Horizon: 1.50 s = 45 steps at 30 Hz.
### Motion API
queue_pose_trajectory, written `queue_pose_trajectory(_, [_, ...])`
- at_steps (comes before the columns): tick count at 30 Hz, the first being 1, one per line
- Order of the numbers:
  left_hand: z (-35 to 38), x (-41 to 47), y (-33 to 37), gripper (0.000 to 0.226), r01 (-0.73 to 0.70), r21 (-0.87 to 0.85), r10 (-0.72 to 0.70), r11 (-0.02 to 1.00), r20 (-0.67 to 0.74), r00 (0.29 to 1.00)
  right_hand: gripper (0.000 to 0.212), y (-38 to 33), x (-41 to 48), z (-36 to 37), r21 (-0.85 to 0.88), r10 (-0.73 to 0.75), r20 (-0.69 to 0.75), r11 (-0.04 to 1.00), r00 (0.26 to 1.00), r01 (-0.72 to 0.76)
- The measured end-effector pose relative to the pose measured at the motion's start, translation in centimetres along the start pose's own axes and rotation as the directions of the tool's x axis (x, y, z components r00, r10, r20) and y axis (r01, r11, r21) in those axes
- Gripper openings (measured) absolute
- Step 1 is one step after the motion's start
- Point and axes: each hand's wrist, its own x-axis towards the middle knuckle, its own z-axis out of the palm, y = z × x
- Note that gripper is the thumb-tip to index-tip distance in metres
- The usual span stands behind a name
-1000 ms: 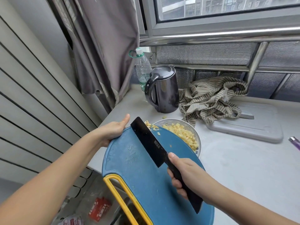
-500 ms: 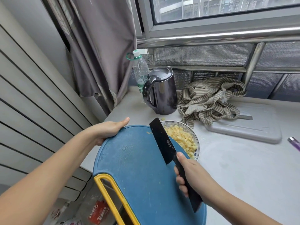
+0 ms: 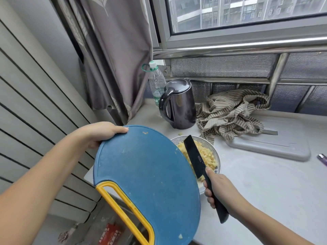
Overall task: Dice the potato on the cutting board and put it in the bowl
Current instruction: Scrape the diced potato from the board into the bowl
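left hand grips rim of round blue plastic cutting board, tilting it, apparently to shed dice | right hand wraps black knife, blade ahead over patterned white bowl | yellow diced potato inside bowl

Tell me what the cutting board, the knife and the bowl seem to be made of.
Cutting board: probably plastic, matte blue with a moulded yellow handle and fine scuffs. Knife: evenly matte black blade, either coated steel or ceramic, I cannot tell which; black handle, likely plastic. Bowl: looks like glazed ceramic, glossy white rim with a blue printed pattern.
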Motion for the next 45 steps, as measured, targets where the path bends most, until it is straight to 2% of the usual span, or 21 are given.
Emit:
queue_pose_trajectory(7, [-0.8,-1.3,2.0,0.041,-0.089,0.120,0.102,0.989,-0.106,0.989,0.048,-4.1,-3.4,4.4,-0.070,-0.289,0.134,0.951,0.948,0.300])
queue_pose_trajectory(11, [0.1,-1.3,3.5,0.037,-0.138,0.132,0.155,0.982,-0.129,0.979,0.055,-4.6,-3.9,6.5,-0.262,-0.469,0.113,0.836,0.876,0.482])
queue_pose_trajectory(14, [0.7,-1.4,4.1,0.036,-0.161,0.122,0.178,0.979,-0.139,0.974,0.050,-4.2,-3.8,7.2,-0.431,-0.571,0.088,0.717,0.817,0.548])
queue_pose_trajectory(17, [0.7,-1.6,4.3,0.035,-0.178,0.089,0.188,0.980,-0.133,0.973,0.044,-3.6,-3.5,7.2,-0.519,-0.596,0.076,0.661,0.800,0.542])
queue_pose_trajectory(23, [0.7,-1.4,4.3,0.034,-0.186,0.079,0.196,0.979,-0.150,0.969,0.045,-1.7,-1.1,5.0,-0.549,-0.503,0.010,0.719,0.864,0.426])
queue_pose_trajectory(28, [-0.2,-1.6,3.8,0.037,-0.172,-0.059,0.163,0.983,-0.127,0.978,0.046,0.6,0.6,2.3,-0.552,-0.396,-0.081,0.782,0.915,0.289])
queue_pose_trajectory(33, [-1.9,-2.5,3.6,0.038,-0.160,-0.056,0.152,0.985,-0.138,0.979,0.054,2.1,2.4,-0.2,-0.563,-0.280,-0.132,0.811,0.951,0.161])
queue_pose_trajectory(37, [-3.0,-3.0,3.2,0.042,-0.116,-0.049,0.108,0.992,-0.143,0.984,0.053,1.5,2.2,-0.3,-0.546,-0.305,-0.114,0.815,0.946,0.196])
queue_pose_trajectory(40, [-3.2,-3.1,2.6,0.045,-0.095,-0.022,0.091,0.995,-0.151,0.984,0.053,0.2,1.8,-0.5,-0.569,-0.370,-0.094,0.781,0.924,0.256])
queue_pose_trajectory(42, [-2.9,-2.9,2.1,0.044,-0.096,-0.038,0.090,0.995,-0.146,0.985,0.050,-0.8,1.3,-0.7,-0.600,-0.450,-0.066,0.731,0.890,0.325])
queue_pose_trajectory(45, [-2.0,-2.6,1.3,0.043,-0.124,-0.058,0.116,0.991,-0.129,0.985,0.044,-2.3,0.3,0.1,-0.669,-0.582,0.038,0.589,0.812,0.453])
